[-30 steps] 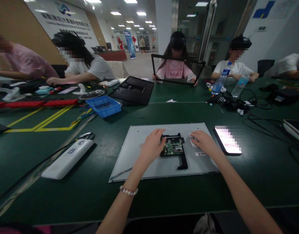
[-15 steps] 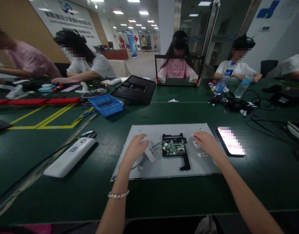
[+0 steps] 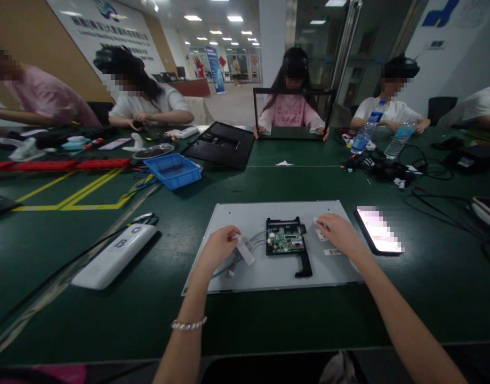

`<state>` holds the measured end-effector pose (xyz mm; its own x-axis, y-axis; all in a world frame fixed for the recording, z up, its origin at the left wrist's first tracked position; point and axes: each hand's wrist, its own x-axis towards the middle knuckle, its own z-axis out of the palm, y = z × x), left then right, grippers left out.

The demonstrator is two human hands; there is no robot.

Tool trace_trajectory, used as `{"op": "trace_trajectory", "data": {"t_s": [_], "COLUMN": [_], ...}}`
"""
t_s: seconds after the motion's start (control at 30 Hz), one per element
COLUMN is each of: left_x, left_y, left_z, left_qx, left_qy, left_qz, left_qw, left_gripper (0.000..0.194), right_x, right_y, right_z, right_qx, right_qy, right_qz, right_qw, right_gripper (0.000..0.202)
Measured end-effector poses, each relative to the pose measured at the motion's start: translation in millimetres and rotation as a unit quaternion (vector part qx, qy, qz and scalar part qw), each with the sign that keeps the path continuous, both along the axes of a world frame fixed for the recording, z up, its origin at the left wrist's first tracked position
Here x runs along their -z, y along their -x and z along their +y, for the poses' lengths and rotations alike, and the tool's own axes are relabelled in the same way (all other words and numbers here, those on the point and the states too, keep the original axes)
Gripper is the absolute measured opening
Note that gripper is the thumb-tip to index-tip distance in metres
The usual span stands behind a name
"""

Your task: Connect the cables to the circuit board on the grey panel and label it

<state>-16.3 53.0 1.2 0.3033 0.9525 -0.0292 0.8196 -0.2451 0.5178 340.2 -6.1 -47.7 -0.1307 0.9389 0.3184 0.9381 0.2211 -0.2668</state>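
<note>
A grey metal panel [image 3: 229, 213] lies flat in front of me. At its middle is a black bracket [image 3: 306, 266] bearing a green circuit board [image 3: 284, 241]. Grey cables [image 3: 259, 236] run left from the board, passing under a white strip [image 3: 245, 252] that looks like tape. My left hand [image 3: 222, 246] is closed, thumb and fingers pinching the strip's upper end. Over the panel's right side, my right hand [image 3: 338, 232] is closed too, with fingertips pressed together near white labels [image 3: 331, 252]. What it holds is too small to make out.
Left of the panel lies a white power bank [image 3: 115, 257] with a cable; on its right is a lit phone [image 3: 378, 230]. Farther back are a blue tray [image 3: 175, 170], a black plastic cover [image 3: 218, 144] and bottles [image 3: 367, 128]. Across the table, a person holds a black frame [image 3: 292, 92].
My left hand's spread fingers have closed onto the white strip's upper end. My right hand stays nearly in place, fingertips curled slightly more. At the left, a co-worker's hands have drawn back toward their body.
</note>
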Motion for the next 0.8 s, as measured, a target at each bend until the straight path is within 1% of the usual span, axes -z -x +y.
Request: {"op": "trace_trajectory", "data": {"t_s": [0.1,0.23,0.43,0.63,0.8], "left_x": [0.5,2.0,6.7,4.6,3.3], "left_y": [-0.6,2.6,5.9,4.2,3.6], "left_z": [1.1,4.7,6.8,4.3,4.3], "left_qx": [-0.009,-0.031,-0.039,-0.051,-0.052], "left_qy": [-0.007,-0.039,-0.047,-0.038,-0.058], "left_qz": [-0.028,-0.040,-0.032,-0.023,-0.006], "left_qw": [1.000,0.998,0.998,0.998,0.997], "left_gripper": [0.023,0.023,0.023,0.022,0.024], "right_x": [-0.6,-2.6,-7.8,-10.0,-8.4], "right_y": [-1.0,-1.3,-1.2,-1.1,-2.3], "right_z": [0.1,-0.1,-3.3,-4.9,-3.4], "right_qx": [-0.002,0.005,0.020,0.017,0.000], "right_qy": [0.006,0.016,0.023,0.030,0.022], "right_qz": [0.001,0.004,-0.006,-0.013,-0.019], "right_qw": [1.000,1.000,1.000,0.999,1.000], "right_gripper": [0.023,0.025,0.026,0.026,0.024]}}
